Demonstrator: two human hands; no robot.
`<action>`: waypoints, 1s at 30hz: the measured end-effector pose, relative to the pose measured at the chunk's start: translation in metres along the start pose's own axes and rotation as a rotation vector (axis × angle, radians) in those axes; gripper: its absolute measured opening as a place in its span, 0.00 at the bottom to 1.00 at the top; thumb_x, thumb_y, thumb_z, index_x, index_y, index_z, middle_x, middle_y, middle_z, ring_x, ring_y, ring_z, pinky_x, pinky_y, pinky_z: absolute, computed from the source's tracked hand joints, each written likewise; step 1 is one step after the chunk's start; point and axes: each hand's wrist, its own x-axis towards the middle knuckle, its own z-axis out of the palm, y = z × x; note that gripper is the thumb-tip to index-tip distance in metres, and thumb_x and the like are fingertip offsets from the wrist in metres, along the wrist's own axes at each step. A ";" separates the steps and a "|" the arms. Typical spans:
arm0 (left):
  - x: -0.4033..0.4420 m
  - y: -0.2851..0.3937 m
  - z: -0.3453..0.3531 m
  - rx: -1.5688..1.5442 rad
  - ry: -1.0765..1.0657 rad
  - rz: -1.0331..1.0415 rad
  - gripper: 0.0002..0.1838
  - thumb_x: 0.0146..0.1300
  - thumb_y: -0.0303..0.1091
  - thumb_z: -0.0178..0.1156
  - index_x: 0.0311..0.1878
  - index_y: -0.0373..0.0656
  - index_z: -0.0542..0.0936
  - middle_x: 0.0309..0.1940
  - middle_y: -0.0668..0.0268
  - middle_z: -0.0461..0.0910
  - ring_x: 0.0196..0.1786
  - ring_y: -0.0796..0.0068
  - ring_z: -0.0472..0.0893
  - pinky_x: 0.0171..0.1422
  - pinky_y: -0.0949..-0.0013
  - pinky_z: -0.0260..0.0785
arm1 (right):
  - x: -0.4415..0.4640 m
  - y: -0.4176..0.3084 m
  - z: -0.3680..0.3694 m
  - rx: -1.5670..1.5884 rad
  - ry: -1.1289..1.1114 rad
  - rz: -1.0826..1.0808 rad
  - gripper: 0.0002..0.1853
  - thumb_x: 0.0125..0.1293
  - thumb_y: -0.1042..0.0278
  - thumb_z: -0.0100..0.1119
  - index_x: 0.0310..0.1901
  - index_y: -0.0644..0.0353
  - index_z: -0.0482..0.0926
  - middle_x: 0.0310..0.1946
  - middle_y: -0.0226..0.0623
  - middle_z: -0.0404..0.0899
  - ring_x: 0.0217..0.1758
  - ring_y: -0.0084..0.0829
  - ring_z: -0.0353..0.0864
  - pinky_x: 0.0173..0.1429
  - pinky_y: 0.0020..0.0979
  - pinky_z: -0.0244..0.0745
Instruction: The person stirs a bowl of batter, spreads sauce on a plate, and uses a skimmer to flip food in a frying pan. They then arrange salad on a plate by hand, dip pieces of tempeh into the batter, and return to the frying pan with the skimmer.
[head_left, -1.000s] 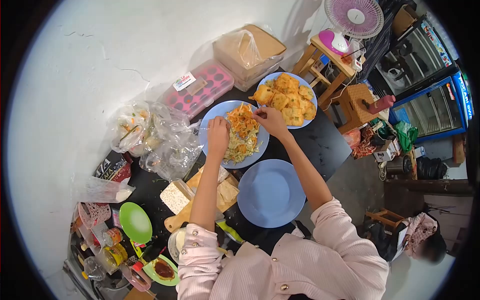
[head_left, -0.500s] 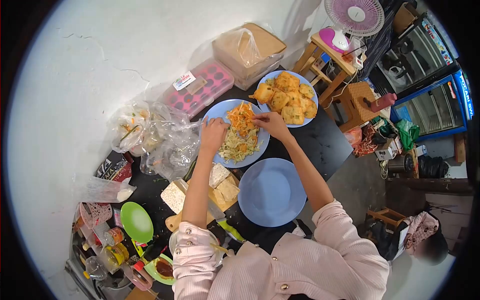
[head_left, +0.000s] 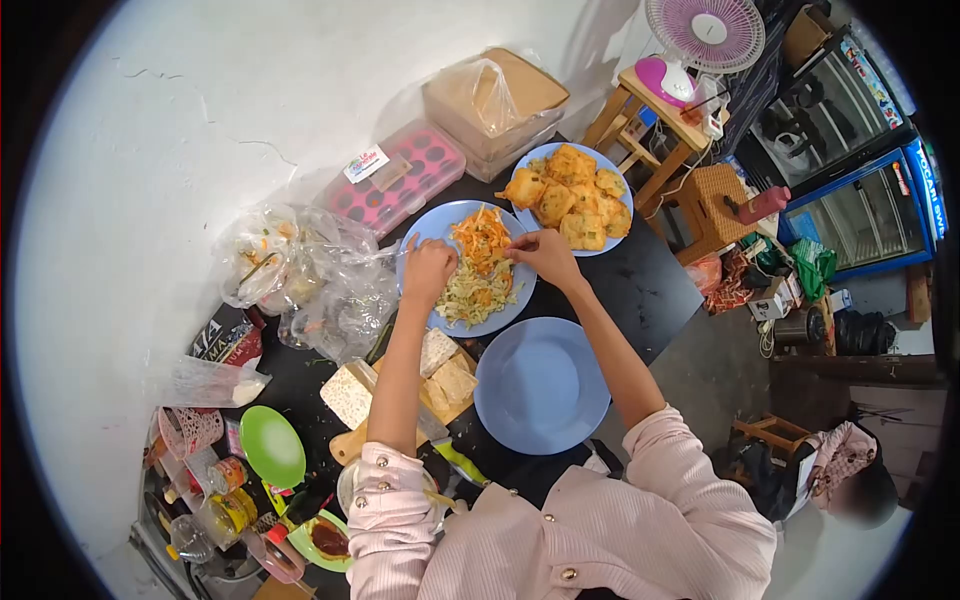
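Two heaps fill the blue plate [head_left: 482, 328] at the back: shredded carrot [head_left: 478, 232] and, nearer me, shredded cabbage [head_left: 468, 296]. At the plate's left side my left hand [head_left: 430, 268] is bent over the edge of the cabbage, fingers curled and their tips mostly hidden. From the right, my right hand [head_left: 546, 256] reaches over the rim, thumb and fingers pinched together at the border of both heaps, on what look like a few vegetable shreds. Closer to my body lies a second, bare blue plate [head_left: 542, 385].
Golden fritters [head_left: 570, 195] sit on a plate at the back right. Tofu and tempeh blocks [head_left: 350, 393] rest on a wooden board with a green-handled knife [head_left: 460, 462]. Plastic bags [head_left: 340, 300] and a pink egg box [head_left: 400, 180] line the wall. A person [head_left: 840, 470] is at the far right.
My right hand has shifted slightly down toward the cabbage, its fingers still pinched. My left hand stays at the plate's left side with small finger movement.
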 end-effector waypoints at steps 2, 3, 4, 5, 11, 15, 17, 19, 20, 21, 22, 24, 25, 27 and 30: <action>-0.001 -0.003 0.002 -0.062 0.039 -0.040 0.04 0.51 0.32 0.57 0.25 0.46 0.79 0.27 0.65 0.77 0.39 0.64 0.76 0.64 0.55 0.55 | -0.004 -0.006 0.000 -0.032 0.029 -0.057 0.10 0.49 0.67 0.65 0.32 0.63 0.83 0.24 0.41 0.81 0.29 0.30 0.81 0.36 0.28 0.73; 0.000 -0.003 0.000 -0.091 0.053 -0.049 0.04 0.51 0.32 0.56 0.26 0.45 0.79 0.28 0.64 0.77 0.38 0.63 0.76 0.63 0.55 0.56 | -0.005 -0.007 0.000 -0.053 0.049 -0.096 0.09 0.49 0.68 0.64 0.31 0.63 0.82 0.25 0.41 0.81 0.29 0.32 0.81 0.36 0.29 0.73; -0.001 -0.001 -0.002 -0.122 0.046 -0.075 0.05 0.52 0.32 0.57 0.27 0.43 0.79 0.29 0.62 0.77 0.39 0.61 0.76 0.61 0.55 0.59 | -0.005 -0.002 0.003 -0.120 0.096 -0.178 0.08 0.49 0.69 0.63 0.31 0.63 0.82 0.24 0.43 0.80 0.28 0.35 0.81 0.36 0.30 0.73; -0.001 0.001 -0.003 -0.174 0.106 -0.057 0.05 0.52 0.30 0.57 0.29 0.40 0.79 0.30 0.59 0.77 0.38 0.59 0.75 0.54 0.58 0.65 | -0.005 -0.001 0.005 -0.201 0.113 -0.193 0.07 0.50 0.69 0.62 0.30 0.63 0.82 0.25 0.44 0.80 0.28 0.38 0.80 0.36 0.31 0.73; -0.004 0.025 -0.010 -0.503 0.229 -0.256 0.07 0.55 0.29 0.58 0.34 0.35 0.78 0.31 0.56 0.77 0.31 0.61 0.76 0.39 0.64 0.69 | -0.016 -0.019 0.010 -0.178 0.145 -0.243 0.08 0.53 0.71 0.62 0.33 0.66 0.81 0.29 0.41 0.82 0.31 0.29 0.82 0.37 0.27 0.75; -0.014 0.048 -0.010 -0.625 0.241 -0.256 0.08 0.55 0.30 0.59 0.35 0.35 0.77 0.33 0.55 0.78 0.32 0.63 0.78 0.39 0.65 0.69 | -0.023 -0.022 0.014 -0.043 0.115 -0.174 0.09 0.54 0.71 0.62 0.35 0.66 0.81 0.28 0.38 0.82 0.30 0.24 0.82 0.36 0.23 0.74; -0.019 0.056 -0.009 -0.641 0.225 -0.247 0.08 0.55 0.30 0.59 0.36 0.36 0.77 0.34 0.55 0.78 0.34 0.64 0.79 0.39 0.66 0.70 | -0.027 -0.025 0.015 -0.035 0.097 -0.146 0.09 0.54 0.70 0.62 0.35 0.66 0.81 0.28 0.37 0.82 0.30 0.23 0.82 0.36 0.22 0.73; -0.021 0.058 -0.003 -0.628 0.247 -0.198 0.09 0.57 0.31 0.58 0.38 0.36 0.78 0.33 0.56 0.80 0.37 0.64 0.80 0.42 0.66 0.70 | -0.028 -0.024 0.018 -0.011 0.083 -0.135 0.09 0.54 0.69 0.62 0.35 0.65 0.81 0.27 0.36 0.82 0.30 0.22 0.81 0.35 0.22 0.73; -0.023 0.058 0.000 -0.652 0.210 -0.242 0.09 0.57 0.31 0.58 0.38 0.36 0.78 0.32 0.56 0.80 0.37 0.65 0.80 0.42 0.67 0.70 | -0.029 -0.022 0.019 0.001 0.079 -0.127 0.10 0.55 0.69 0.62 0.36 0.65 0.81 0.27 0.36 0.82 0.30 0.22 0.81 0.35 0.22 0.73; -0.023 0.059 0.000 -0.676 0.171 -0.284 0.09 0.57 0.31 0.58 0.38 0.35 0.78 0.32 0.56 0.80 0.37 0.65 0.81 0.43 0.67 0.70 | -0.030 -0.023 0.019 0.013 0.075 -0.118 0.10 0.55 0.68 0.62 0.36 0.65 0.81 0.27 0.35 0.82 0.30 0.21 0.81 0.35 0.22 0.72; -0.024 0.060 0.000 -0.700 0.131 -0.326 0.09 0.57 0.30 0.57 0.38 0.35 0.78 0.32 0.56 0.80 0.38 0.65 0.81 0.43 0.67 0.70 | -0.031 -0.023 0.019 0.022 0.073 -0.115 0.10 0.55 0.68 0.62 0.36 0.65 0.81 0.27 0.35 0.82 0.29 0.21 0.81 0.35 0.22 0.72; -0.024 0.062 -0.002 -0.723 0.109 -0.357 0.09 0.58 0.30 0.57 0.38 0.34 0.78 0.32 0.56 0.80 0.38 0.66 0.81 0.43 0.68 0.70 | -0.033 -0.022 0.018 0.043 0.070 -0.107 0.10 0.55 0.68 0.62 0.36 0.65 0.81 0.26 0.35 0.82 0.29 0.20 0.81 0.35 0.22 0.72; -0.025 0.063 -0.004 -0.732 0.097 -0.374 0.09 0.58 0.31 0.57 0.38 0.34 0.78 0.32 0.56 0.80 0.38 0.66 0.81 0.43 0.68 0.70 | -0.034 -0.023 0.018 0.045 0.070 -0.089 0.10 0.55 0.68 0.61 0.36 0.65 0.81 0.26 0.34 0.82 0.29 0.20 0.80 0.35 0.22 0.72; -0.027 0.067 -0.005 -0.703 0.092 -0.368 0.10 0.58 0.31 0.57 0.39 0.34 0.78 0.32 0.55 0.81 0.38 0.67 0.81 0.44 0.69 0.70 | -0.032 -0.016 0.019 0.072 0.067 -0.094 0.10 0.55 0.68 0.61 0.36 0.66 0.81 0.26 0.35 0.82 0.29 0.20 0.80 0.35 0.21 0.72; -0.028 0.068 -0.003 -0.682 0.156 -0.352 0.12 0.58 0.33 0.58 0.39 0.34 0.78 0.33 0.56 0.81 0.38 0.67 0.81 0.44 0.69 0.70 | -0.033 -0.008 0.022 0.157 0.057 -0.012 0.11 0.53 0.65 0.63 0.35 0.63 0.82 0.26 0.38 0.82 0.31 0.26 0.83 0.37 0.24 0.74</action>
